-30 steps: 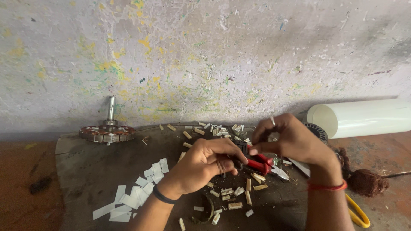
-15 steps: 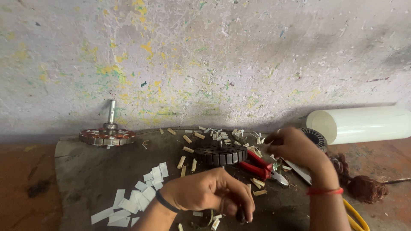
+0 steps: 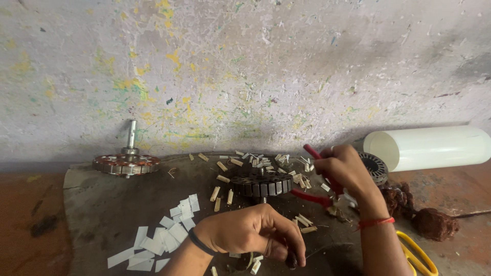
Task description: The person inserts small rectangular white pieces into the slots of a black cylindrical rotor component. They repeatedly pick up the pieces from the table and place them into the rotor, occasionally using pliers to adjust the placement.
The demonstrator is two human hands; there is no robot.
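Observation:
My right hand (image 3: 343,173) holds red-handled pliers (image 3: 316,194), its jaws pointing down to the mat just right of a dark slotted stator core (image 3: 262,184). My left hand (image 3: 255,232) is curled low at the front of the mat, fingers closed around something small and dark that I cannot make out. Small pale wooden wedge pieces (image 3: 220,193) lie scattered around the stator. A black band sits on my left wrist and a red thread on my right.
A dark mat (image 3: 102,214) covers the floor by a paint-speckled wall. A copper-wound rotor with shaft (image 3: 126,162) stands at the left. White paper slips (image 3: 158,237) lie front left. A white roll (image 3: 429,148), another stator ring (image 3: 373,166), brown wire clumps (image 3: 434,223) and yellow handles (image 3: 417,255) are at the right.
My left hand has pulled back from the stator toward the front of the mat, uncovering the stator. My right hand lifted slightly with the pliers.

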